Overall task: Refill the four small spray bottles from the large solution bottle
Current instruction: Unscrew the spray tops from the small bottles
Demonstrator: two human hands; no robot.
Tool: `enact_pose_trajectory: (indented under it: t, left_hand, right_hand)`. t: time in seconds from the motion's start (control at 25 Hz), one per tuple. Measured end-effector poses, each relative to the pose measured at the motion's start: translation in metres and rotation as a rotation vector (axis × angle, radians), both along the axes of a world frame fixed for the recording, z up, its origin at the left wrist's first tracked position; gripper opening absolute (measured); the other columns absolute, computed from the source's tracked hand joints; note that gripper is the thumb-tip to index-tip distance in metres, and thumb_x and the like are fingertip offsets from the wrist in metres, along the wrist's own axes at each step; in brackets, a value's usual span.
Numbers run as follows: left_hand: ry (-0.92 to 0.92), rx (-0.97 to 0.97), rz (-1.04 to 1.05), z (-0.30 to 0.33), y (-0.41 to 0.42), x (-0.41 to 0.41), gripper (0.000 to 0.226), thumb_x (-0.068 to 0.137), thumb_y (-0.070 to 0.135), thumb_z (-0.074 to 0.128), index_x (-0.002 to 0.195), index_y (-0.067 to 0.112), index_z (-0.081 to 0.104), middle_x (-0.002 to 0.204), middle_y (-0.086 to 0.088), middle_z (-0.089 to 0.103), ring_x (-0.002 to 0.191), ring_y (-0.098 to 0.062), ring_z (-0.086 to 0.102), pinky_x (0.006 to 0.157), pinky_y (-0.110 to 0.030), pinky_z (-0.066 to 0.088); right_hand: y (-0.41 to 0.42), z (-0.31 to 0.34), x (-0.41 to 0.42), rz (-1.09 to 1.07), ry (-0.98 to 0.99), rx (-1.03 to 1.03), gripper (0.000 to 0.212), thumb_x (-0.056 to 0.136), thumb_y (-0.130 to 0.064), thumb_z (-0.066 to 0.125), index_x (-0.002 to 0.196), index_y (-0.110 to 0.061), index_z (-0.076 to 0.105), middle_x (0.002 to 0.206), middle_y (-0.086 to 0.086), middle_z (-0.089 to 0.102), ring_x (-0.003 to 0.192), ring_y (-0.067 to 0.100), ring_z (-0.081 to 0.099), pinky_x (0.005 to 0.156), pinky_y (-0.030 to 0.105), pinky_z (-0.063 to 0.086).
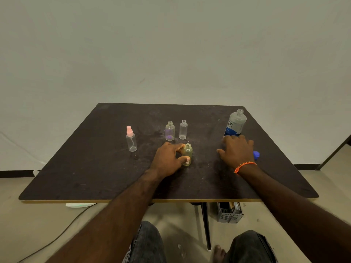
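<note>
Big bottle [235,123] stands uncapped at far right of table [95,177] — part full, likely heavy low down, smooth plastic; take it round middle of body, not neck.

Small yellow bottle [187,153], open, near table centre: light, tips easily. Your left hand [169,158] pinches it, thumb and fingers curled round.

Right hand [236,150] lies palm down, fingers spread and relaxed, grasping nothing — just in front of big bottle, blue cap [256,154] beside it.

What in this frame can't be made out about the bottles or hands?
- Large solution bottle, head view: base hidden behind the right hand.
- Blue cap: mostly covered by that hand.
- Yellowish bottle: lower side hidden by the left hand.
- Liquid levels: too small to judge.
</note>
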State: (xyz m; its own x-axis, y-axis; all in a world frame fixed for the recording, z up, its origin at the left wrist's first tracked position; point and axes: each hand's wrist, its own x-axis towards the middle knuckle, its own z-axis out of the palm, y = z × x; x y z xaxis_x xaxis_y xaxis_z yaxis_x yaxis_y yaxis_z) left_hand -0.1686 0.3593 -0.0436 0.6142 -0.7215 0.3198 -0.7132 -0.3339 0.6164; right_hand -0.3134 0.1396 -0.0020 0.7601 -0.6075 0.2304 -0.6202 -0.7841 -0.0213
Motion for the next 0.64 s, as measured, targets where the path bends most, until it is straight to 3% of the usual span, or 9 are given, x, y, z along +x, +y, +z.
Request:
enact_pose_trajectory:
  t: [0.16,0.32,0.44,0.64]
  left_hand:
    - [-0.075,0.057,0.149,0.008,0.003,0.008,0.03,0.086,0.041,0.08,0.112,0.025,0.077,0.106,0.006,0.076,0.105,-0.017,0.061,0.095,-0.035,0.049]
    - [-0.054,0.097,0.306,0.009,0.013,0.026,0.033,0.086,0.045,0.078,0.116,0.03,0.075,0.101,0.009,0.077,0.103,-0.022,0.064,0.091,-0.043,0.055]
    - [-0.1,0.131,0.435,0.014,0.014,0.038,0.026,0.091,0.041,0.072,0.113,0.028,0.072,0.102,0.002,0.078,0.103,-0.029,0.066,0.085,-0.043,0.056]
    - [-0.091,0.151,0.537,0.013,0.0,0.062,0.017,0.097,0.035,0.056,0.092,0.022,0.066,0.089,-0.003,0.075,0.088,-0.031,0.069,0.076,-0.044,0.056]
  right_hand:
    - [0.047,-0.002,0.023,0.314,-0.071,0.238,0.028,0.089,-0.04,0.062,0.113,-0.026,0.065,0.099,-0.004,0.07,0.098,0.021,0.065,0.089,0.042,0.053]
    - [0.089,-0.015,0.06,0.326,-0.179,0.532,0.032,0.089,-0.022,0.054,0.119,-0.022,0.065,0.108,0.001,0.073,0.102,0.023,0.067,0.092,0.038,0.053]
    - [0.109,-0.019,0.087,0.352,-0.2,0.687,0.044,0.088,-0.009,0.051,0.131,-0.017,0.059,0.121,0.007,0.069,0.114,0.026,0.063,0.099,0.036,0.049]
    - [0.121,-0.022,0.125,0.426,-0.194,0.787,0.051,0.077,0.003,0.044,0.117,-0.024,0.063,0.116,0.004,0.071,0.111,0.026,0.064,0.096,0.036,0.051]
